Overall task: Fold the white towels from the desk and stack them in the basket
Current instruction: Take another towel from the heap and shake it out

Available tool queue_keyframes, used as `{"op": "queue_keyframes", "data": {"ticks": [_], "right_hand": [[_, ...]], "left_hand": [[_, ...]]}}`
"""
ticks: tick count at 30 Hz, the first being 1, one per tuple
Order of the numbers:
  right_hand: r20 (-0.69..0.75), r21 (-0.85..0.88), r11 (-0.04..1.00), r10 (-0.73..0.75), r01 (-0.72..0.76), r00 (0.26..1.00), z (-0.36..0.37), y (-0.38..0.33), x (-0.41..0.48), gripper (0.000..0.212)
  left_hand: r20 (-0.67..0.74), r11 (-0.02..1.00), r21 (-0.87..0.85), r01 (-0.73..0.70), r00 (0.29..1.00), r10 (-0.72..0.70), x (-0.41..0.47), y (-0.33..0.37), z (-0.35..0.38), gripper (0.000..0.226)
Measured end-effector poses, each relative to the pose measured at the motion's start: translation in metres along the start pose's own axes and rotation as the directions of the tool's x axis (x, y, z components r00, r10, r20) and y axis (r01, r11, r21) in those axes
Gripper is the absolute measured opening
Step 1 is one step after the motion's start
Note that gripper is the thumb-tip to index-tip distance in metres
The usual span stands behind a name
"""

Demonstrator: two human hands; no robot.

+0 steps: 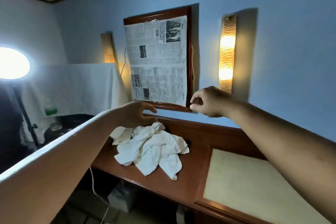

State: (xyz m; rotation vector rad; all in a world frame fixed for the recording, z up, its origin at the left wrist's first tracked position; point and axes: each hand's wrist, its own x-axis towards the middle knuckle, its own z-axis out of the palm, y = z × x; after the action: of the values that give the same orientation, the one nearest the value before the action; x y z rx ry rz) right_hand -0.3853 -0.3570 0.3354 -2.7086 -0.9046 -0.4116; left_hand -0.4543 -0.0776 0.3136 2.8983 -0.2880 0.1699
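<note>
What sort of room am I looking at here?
Probably a hotel or guest bedroom: a wooden desk heaped with white towels, matching wall lamps, and a wooden frame between them covered with newspaper.

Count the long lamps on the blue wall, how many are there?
2. The left lamp hangs left of the newspaper, its bottom behind the white sheet. The right lamp glows right of it. None seem hidden.
</note>
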Motion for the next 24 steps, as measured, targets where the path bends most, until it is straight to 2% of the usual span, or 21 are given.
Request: {"op": "queue_keyframes", "data": {"ticks": [4,7,13,17,21,24], "right_hand": [[0.071,0.082,0.996,-0.028,0.022,0.997,0.066,-0.027,0.036,0.028],[0.127,0.083,0.996,-0.034,0.024,0.991,0.108,-0.030,0.064,0.029],[0.179,0.187,0.982,-0.041,0.007,0.983,0.187,-0.001,0.145,0.021],[0.214,0.318,0.947,-0.030,-0.040,0.976,0.239,0.032,0.210,0.017],[0.296,0.429,0.893,0.003,-0.136,0.955,0.295,0.057,0.263,0.016],[0.318,0.497,0.852,-0.005,-0.162,0.948,0.329,0.070,0.293,0.013]], "left_hand": [[0.005,0.994,-0.074,0.076,0.997,-0.076,-0.001,-0.056,0.030,0.046],[0.006,0.980,-0.148,0.135,0.991,-0.136,0.010,-0.088,0.056,0.042],[0.022,0.923,-0.294,0.247,0.968,-0.252,0.078,-0.162,0.128,0.037],[0.040,0.840,-0.413,0.350,0.929,-0.368,0.128,-0.200,0.173,0.033],[0.127,0.809,-0.387,0.442,0.895,-0.428,0.168,-0.242,0.193,0.033],[0.071,0.789,-0.405,0.463,0.876,-0.478,0.190,-0.268,0.201,0.030]]}}
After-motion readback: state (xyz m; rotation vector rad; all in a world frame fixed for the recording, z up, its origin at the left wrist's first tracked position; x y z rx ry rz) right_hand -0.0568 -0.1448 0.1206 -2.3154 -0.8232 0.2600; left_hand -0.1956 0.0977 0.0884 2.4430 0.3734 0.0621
